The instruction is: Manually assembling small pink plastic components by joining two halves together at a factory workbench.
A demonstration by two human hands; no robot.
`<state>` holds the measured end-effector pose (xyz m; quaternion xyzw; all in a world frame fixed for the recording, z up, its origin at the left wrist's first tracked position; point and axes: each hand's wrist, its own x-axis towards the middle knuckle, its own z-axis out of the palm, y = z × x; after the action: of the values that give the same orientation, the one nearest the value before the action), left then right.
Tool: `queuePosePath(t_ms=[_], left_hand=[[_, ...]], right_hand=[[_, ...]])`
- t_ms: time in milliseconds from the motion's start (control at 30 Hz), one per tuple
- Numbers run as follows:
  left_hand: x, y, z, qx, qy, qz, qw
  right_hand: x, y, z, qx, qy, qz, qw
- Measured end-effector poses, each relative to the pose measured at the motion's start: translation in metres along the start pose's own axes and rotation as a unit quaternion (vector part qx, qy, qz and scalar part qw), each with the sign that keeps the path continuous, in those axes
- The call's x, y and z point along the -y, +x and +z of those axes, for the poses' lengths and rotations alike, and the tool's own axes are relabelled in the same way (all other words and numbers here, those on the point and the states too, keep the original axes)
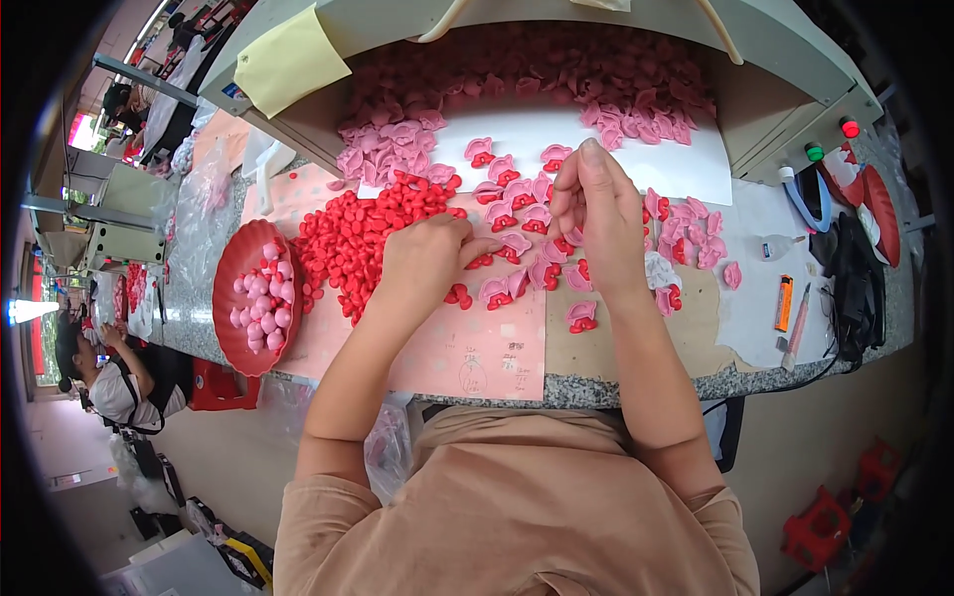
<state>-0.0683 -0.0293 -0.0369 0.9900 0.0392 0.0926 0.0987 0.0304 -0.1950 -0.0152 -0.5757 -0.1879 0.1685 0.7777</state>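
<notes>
Many red bits (350, 233) lie near the left hand (422, 262) and right hand (604, 214). Their fingers (481, 247) half-curl; I can't tell what's held.

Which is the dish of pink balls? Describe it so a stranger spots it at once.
On the speckled grey worktop, go left from the person's left hand, past the heap of small red pieces. There sits a red dish with a fluted rim. Unlike the loose red heap beside it, it holds pink balls.
</notes>
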Motion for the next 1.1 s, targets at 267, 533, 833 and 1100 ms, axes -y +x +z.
queuePosePath(t_ms=[267, 533, 833, 1100], left_hand=[[0.005, -0.017, -0.033, 0.099, -0.124, 0.071, 0.985], [0.01, -0.033, -0.03, 0.062, -0.133, 0.129, 0.981], [-0.002, 0.017, -0.045, -0.192, -0.164, 0.287, 0.924], [0.003, 0.07, -0.035, -0.05, -0.315, 0.321, 0.892]], right_hand=[[0.003, -0.004, -0.002, -0.015, -0.108, -0.09, 0.99], [-0.002, 0.006, -0.024, -0.091, -0.083, -0.042, 0.992], [-0.007, -0.01, 0.005, 0.209, 0.092, 0.297, 0.927], [-0.009, 0.001, -0.025, 0.237, 0.211, 0.251, 0.914]])
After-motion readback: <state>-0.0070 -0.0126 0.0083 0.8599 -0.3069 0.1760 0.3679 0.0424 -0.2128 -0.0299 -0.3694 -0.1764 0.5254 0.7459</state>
